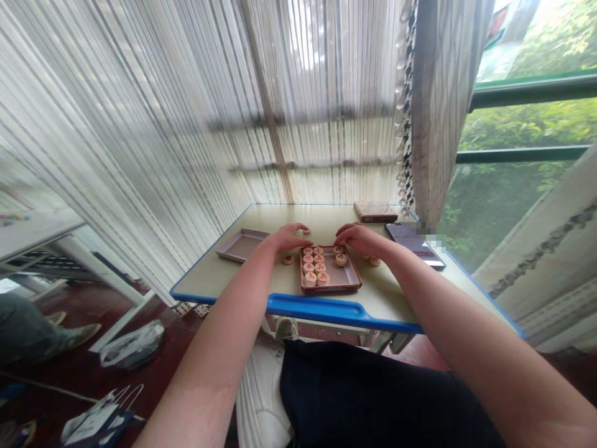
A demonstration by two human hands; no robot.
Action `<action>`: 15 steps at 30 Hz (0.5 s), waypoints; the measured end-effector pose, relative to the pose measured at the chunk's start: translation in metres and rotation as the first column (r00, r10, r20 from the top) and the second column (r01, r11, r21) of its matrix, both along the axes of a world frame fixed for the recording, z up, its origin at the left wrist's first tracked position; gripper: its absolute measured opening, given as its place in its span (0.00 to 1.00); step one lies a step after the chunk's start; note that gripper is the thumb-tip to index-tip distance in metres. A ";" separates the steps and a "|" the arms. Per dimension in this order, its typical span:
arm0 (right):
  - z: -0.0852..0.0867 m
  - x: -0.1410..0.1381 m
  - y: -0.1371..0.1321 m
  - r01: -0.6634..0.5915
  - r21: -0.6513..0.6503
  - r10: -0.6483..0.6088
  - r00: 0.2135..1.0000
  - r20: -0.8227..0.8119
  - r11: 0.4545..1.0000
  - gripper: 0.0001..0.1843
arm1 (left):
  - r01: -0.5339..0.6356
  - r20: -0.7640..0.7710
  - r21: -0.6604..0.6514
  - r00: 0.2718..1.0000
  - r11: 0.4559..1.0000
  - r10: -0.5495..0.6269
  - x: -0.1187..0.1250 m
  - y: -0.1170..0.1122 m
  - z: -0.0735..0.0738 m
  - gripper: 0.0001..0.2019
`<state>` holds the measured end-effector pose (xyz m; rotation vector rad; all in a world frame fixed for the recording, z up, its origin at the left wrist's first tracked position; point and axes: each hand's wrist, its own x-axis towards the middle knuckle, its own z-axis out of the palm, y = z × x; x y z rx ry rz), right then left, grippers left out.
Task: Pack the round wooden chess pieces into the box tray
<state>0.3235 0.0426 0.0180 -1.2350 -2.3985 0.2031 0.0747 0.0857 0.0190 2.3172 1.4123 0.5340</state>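
Observation:
A brown tray (349,283) sits in the middle of a small blue-edged table (321,310), with several round wooden chess pieces (315,267) stacked in rows inside it. My left hand (290,237) rests on the table just left of the tray's far corner, fingers curled over a piece (305,232). A loose piece (288,259) lies under that wrist. My right hand (357,239) hovers at the tray's far right corner, its fingers pinched close to a piece (341,259) in the tray. Another loose piece (375,261) lies beside that wrist.
An empty grey lid or tray (242,244) lies at the left of the table. A flat box (375,211) stands at the far edge, a dark phone (415,244) on the right. Curtains hang behind. Bags (133,343) lie on the floor, and another person's shoe (77,336).

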 end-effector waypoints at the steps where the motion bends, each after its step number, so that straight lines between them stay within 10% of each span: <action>1: 0.000 0.000 0.000 0.002 -0.011 -0.002 1.000 0.009 1.000 0.22 | 0.000 0.011 -0.009 1.000 1.000 0.001 -0.002 0.000 0.001 0.29; 7: 0.004 0.000 -0.007 0.129 0.053 -0.130 0.991 0.011 0.990 0.18 | -0.035 -0.129 -0.079 0.991 0.996 0.024 -0.022 -0.010 0.025 0.30; 11: 0.008 -0.001 -0.011 0.123 0.117 -0.122 0.992 -0.014 0.986 0.17 | 0.123 -0.315 -0.342 0.919 0.932 -0.237 -0.032 -0.024 0.043 0.25; 15: 0.012 -0.004 -0.015 0.106 0.135 -0.106 0.994 -0.014 0.985 0.16 | 0.079 -0.408 -0.360 0.883 0.929 -0.233 -0.031 -0.031 0.046 0.20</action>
